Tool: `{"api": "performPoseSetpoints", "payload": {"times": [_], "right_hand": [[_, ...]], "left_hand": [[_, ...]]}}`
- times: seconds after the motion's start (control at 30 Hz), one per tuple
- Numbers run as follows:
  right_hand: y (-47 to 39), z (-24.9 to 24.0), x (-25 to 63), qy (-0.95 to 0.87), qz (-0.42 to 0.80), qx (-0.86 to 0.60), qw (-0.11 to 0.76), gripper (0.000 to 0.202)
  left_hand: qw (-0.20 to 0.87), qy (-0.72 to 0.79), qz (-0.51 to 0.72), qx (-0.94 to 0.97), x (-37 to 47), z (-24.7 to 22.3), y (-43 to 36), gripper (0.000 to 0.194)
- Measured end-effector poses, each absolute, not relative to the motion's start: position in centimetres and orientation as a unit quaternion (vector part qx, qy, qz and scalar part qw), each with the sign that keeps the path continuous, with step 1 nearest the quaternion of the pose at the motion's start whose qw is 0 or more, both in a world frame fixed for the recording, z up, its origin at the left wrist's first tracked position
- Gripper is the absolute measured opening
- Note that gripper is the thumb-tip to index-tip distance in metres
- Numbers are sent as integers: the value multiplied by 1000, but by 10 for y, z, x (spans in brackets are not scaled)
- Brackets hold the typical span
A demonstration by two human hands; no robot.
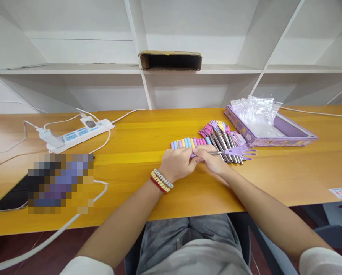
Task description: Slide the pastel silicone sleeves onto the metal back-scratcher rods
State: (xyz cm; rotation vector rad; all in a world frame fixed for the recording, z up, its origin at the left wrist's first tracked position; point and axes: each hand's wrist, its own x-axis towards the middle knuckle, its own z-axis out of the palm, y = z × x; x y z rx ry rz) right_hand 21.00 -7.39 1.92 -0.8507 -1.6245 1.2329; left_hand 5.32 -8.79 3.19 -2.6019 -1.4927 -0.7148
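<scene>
A purple hand-shaped stick [236, 151] with a metal rod lies across both my hands, its spread plastic fingers pointing right. My left hand [177, 162] is closed round its purple handle end. My right hand [210, 158] pinches the stick close beside, where handle and rod meet. Just beyond my hands is a row of pastel handles [188, 143] in purple, blue, yellow and pink. To their right lie several metal rods [225, 143], with small hand-shaped heads [213, 125] in pink, purple, yellow and blue at their far ends.
A purple open box [297, 141] holding clear plastic bags [255, 109] stands at the back right. On the left are a white power strip [80, 133] with cables and a dark phone-like device [12, 194], partly pixelated. A cardboard box [171, 61] sits on the white shelf.
</scene>
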Motion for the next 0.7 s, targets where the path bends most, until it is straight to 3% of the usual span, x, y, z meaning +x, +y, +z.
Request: {"api": "performPoseSetpoints", "payload": {"times": [0.27, 0.43, 0.7], "right_hand": [[-81, 27, 215, -735, 377, -359, 435, 39], [-81, 24, 218, -797, 245, -366, 415, 40], [-81, 22, 219, -864, 138, -283, 392, 36]], "left_hand": [[10, -577, -191, -794, 52, 43, -83, 61], [-18, -499, -159, -852, 42, 47, -74, 59], [-182, -355, -101, -911, 19, 60, -65, 46]]}}
